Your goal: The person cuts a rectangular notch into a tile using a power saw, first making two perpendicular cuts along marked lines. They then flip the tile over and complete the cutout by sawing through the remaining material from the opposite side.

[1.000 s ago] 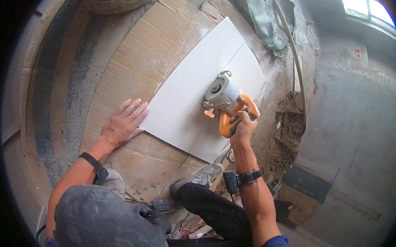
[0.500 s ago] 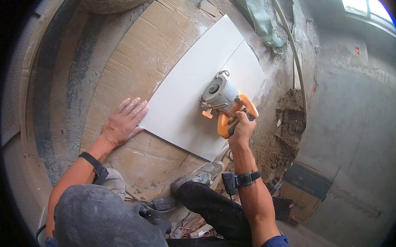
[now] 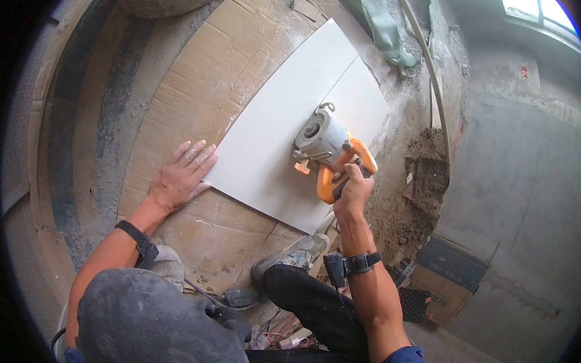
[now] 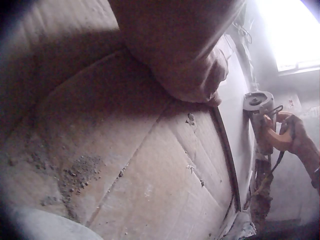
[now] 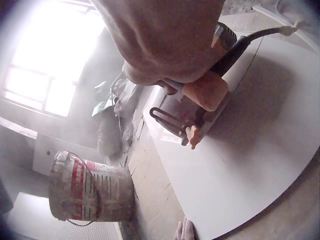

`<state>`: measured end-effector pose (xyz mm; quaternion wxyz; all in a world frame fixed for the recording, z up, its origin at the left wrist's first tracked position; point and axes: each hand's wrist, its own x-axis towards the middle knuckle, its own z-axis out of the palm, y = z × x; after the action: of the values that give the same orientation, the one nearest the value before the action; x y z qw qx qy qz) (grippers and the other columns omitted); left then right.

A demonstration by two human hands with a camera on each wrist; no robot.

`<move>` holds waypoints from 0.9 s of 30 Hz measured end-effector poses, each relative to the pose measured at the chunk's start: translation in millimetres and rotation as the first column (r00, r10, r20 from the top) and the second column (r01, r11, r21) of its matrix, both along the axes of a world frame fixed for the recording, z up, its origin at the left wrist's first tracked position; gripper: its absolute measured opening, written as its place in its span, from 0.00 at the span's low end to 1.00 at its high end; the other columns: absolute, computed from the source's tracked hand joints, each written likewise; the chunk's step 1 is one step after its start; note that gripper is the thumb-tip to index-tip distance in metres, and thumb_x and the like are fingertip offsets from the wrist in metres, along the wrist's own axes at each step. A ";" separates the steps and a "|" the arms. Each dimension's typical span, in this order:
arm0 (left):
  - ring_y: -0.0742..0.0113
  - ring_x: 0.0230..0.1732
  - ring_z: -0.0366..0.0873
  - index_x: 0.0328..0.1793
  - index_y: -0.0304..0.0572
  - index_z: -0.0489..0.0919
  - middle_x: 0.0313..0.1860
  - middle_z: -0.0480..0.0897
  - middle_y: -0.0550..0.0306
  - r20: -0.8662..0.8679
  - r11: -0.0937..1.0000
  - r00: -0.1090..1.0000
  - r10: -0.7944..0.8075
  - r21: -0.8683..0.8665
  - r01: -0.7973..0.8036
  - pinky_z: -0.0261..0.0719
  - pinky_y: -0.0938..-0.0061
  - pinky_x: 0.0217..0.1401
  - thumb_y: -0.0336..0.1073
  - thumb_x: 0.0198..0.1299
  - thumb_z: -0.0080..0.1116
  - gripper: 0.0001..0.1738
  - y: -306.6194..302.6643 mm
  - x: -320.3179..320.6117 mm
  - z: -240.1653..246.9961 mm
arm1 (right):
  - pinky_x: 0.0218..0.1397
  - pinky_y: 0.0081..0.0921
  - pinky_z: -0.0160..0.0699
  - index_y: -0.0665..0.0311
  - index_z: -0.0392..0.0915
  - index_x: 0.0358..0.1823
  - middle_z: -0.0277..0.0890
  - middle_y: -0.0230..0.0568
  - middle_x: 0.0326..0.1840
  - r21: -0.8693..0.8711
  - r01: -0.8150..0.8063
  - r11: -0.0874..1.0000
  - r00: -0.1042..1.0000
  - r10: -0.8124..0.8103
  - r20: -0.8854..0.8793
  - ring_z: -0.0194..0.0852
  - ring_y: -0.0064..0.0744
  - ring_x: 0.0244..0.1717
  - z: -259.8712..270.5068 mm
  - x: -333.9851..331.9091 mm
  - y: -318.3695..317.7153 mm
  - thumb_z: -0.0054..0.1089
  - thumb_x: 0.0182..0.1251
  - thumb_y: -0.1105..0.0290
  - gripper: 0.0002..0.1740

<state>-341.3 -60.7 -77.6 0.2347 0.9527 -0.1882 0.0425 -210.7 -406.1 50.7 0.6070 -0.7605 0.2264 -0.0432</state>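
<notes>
Over flattened cardboard (image 3: 196,88) on the dusty floor, a large white tile (image 3: 269,143) was laid flat. A thin dark line was seen running from its far edge down to a power cutter (image 3: 328,147). This orange and grey tool was set on the right part of the tile, with its base resting on the white surface. Its orange handle was held by the right hand (image 3: 352,190), whose fingers were curled tightly round the grip. Whether the blade met the tile could not be told, since it was hidden under the grey housing. The left hand (image 3: 181,176) was pressed palm-down on the cardboard at the tile's near-left corner. Its 4 fingers (image 5: 184,231) were held straight and slightly spread, with the tips touching the tile's edge and nothing grasped. A dusty shoe (image 3: 287,259) was planted just beside the near edge of the tile, between the 2 arms. A mound of sand (image 3: 426,169) was heaped to the right of the tile, and a pale hose (image 3: 428,71) was seen curving past its far side. In the right wrist view, 1 stained bucket (image 5: 90,192) was stood on the floor beyond the cardboard, below a bright window (image 5: 50,65).
</notes>
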 end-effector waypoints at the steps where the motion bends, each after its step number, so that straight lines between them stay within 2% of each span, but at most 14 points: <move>1: 0.57 0.81 0.60 0.75 0.45 0.71 0.77 0.70 0.54 0.000 1.000 1.000 0.000 0.000 0.000 0.52 0.57 0.86 0.50 0.57 0.67 0.39 0.0 0.2 -0.2 | 0.35 0.26 0.79 0.69 0.69 0.61 0.75 0.38 0.44 0.003 -0.013 1.000 1.000 0.013 -0.020 0.78 0.26 0.33 0.5 0.0 0.4 0.56 0.58 0.81 0.26; 8: 0.57 0.80 0.61 0.75 0.46 0.72 0.78 0.70 0.55 0.004 1.000 1.000 0.002 0.003 -0.002 0.53 0.57 0.86 0.51 0.57 0.67 0.40 -1.0 -0.7 -1.7 | 0.34 0.26 0.78 0.70 0.73 0.57 0.76 0.37 0.42 -0.002 -0.045 0.999 0.998 0.045 -0.035 0.77 0.26 0.32 4.5 -4.5 3.9 0.56 0.59 0.81 0.22; 11: 0.57 0.80 0.61 0.75 0.46 0.72 0.77 0.70 0.55 0.009 1.000 1.000 0.002 0.001 -0.002 0.53 0.57 0.86 0.51 0.57 0.67 0.40 -0.7 -0.4 -0.8 | 0.34 0.26 0.77 0.71 0.74 0.56 0.76 0.37 0.41 0.000 0.006 1.000 1.000 -0.006 -0.008 0.77 0.26 0.31 4.8 -7.2 10.7 0.56 0.58 0.81 0.21; 13: 0.57 0.80 0.61 0.75 0.46 0.72 0.77 0.70 0.54 0.012 1.000 1.000 0.003 0.002 -0.003 0.53 0.57 0.86 0.50 0.57 0.67 0.40 -1.2 -0.6 -1.0 | 0.32 0.27 0.78 0.67 0.75 0.47 0.77 0.35 0.30 -0.016 0.034 0.999 0.998 -0.033 0.063 0.76 0.27 0.25 4.0 -8.1 13.0 0.59 0.59 0.77 0.13; 16: 0.57 0.81 0.61 0.75 0.46 0.71 0.77 0.70 0.54 0.012 1.000 1.000 0.001 -0.010 -0.001 0.52 0.57 0.86 0.50 0.57 0.67 0.40 -1.4 -0.5 -2.0 | 0.31 0.26 0.77 0.68 0.75 0.47 0.76 0.35 0.28 -0.006 -0.039 0.999 0.999 0.039 0.016 0.75 0.26 0.23 4.8 -9.3 8.9 0.58 0.60 0.77 0.13; 27: 0.57 0.81 0.60 0.75 0.45 0.71 0.78 0.70 0.54 -0.009 1.000 1.000 -0.003 -0.009 0.003 0.52 0.57 0.86 0.48 0.57 0.68 0.39 -2.7 -1.3 -1.2 | 0.29 0.27 0.78 0.67 0.75 0.44 0.76 0.36 0.27 0.008 -0.028 1.000 0.999 0.028 0.043 0.75 0.27 0.23 -5.7 -11.4 1.1 0.57 0.60 0.79 0.10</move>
<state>-342.7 -63.5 -78.8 0.2398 0.9516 -0.1884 0.0387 -222.1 -405.0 45.0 0.6157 -0.7598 0.2029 -0.0499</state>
